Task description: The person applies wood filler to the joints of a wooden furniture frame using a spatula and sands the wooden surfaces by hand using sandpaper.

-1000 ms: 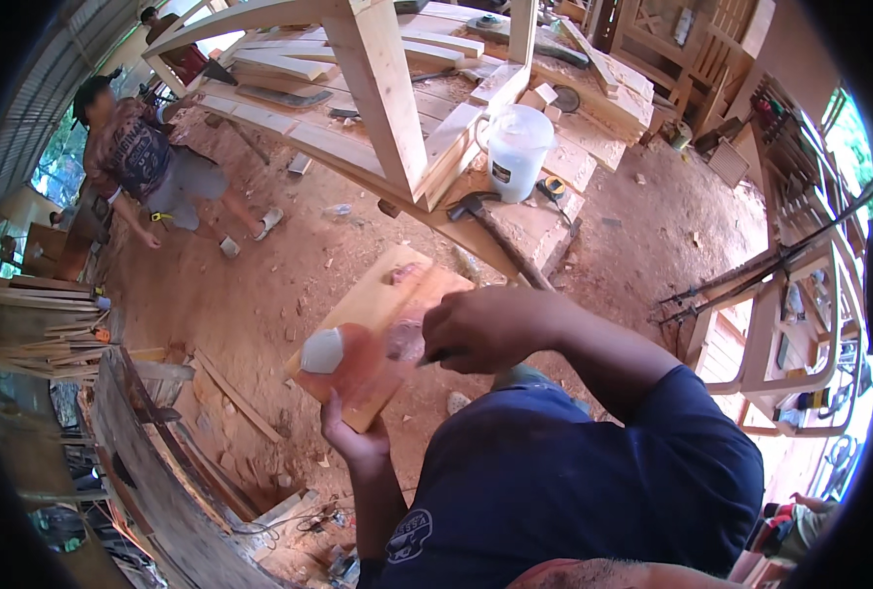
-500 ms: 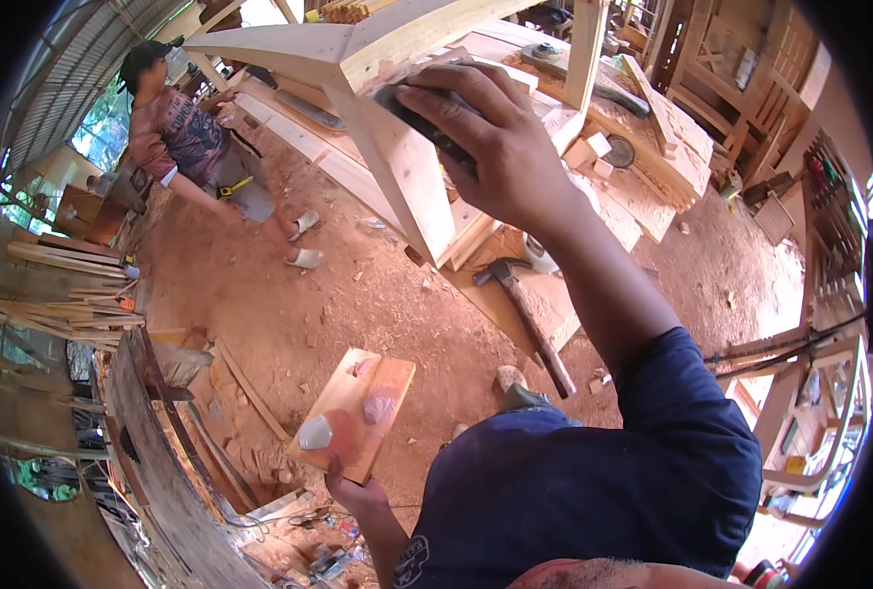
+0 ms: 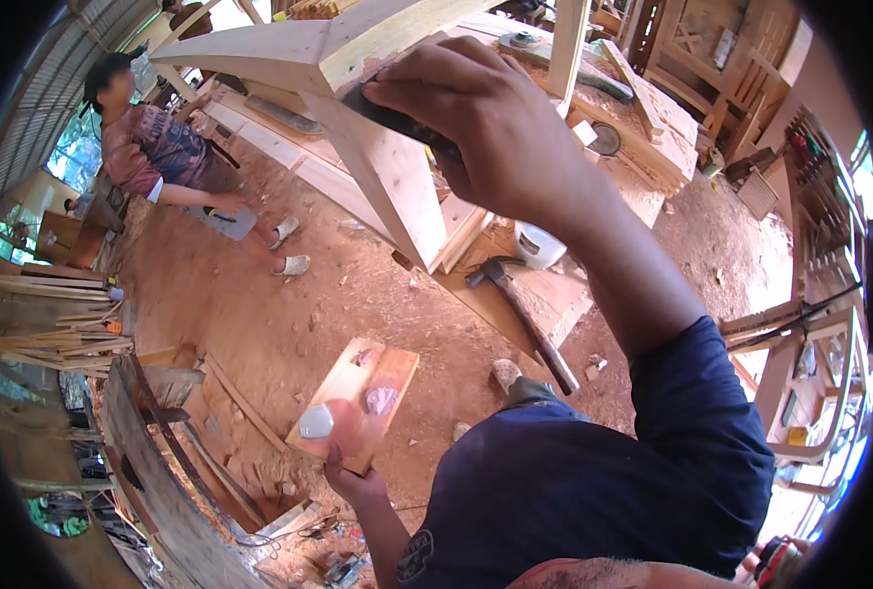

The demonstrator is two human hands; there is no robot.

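My left hand [image 3: 351,469] holds a small flat wooden board [image 3: 360,395] from below, low in the view. Pinkish paste and a pale rounded lump [image 3: 316,422] lie on the board. My right hand [image 3: 490,123] is raised and grips a dark flat tool [image 3: 389,115]. The tool is pressed against the joint of a pale wooden frame [image 3: 397,191], where a slanted leg meets the top rail.
A hammer [image 3: 523,312] lies on planks under the frame, beside a white bucket [image 3: 539,245]. Another person [image 3: 157,152] crouches at the far left on the dirt floor. Wood slats [image 3: 53,319] are stacked at the left, and wooden chair frames [image 3: 799,334] stand at the right.
My right hand has left the board and risen to the wooden frame with the dark tool. The board in my left hand now sits lower in view.
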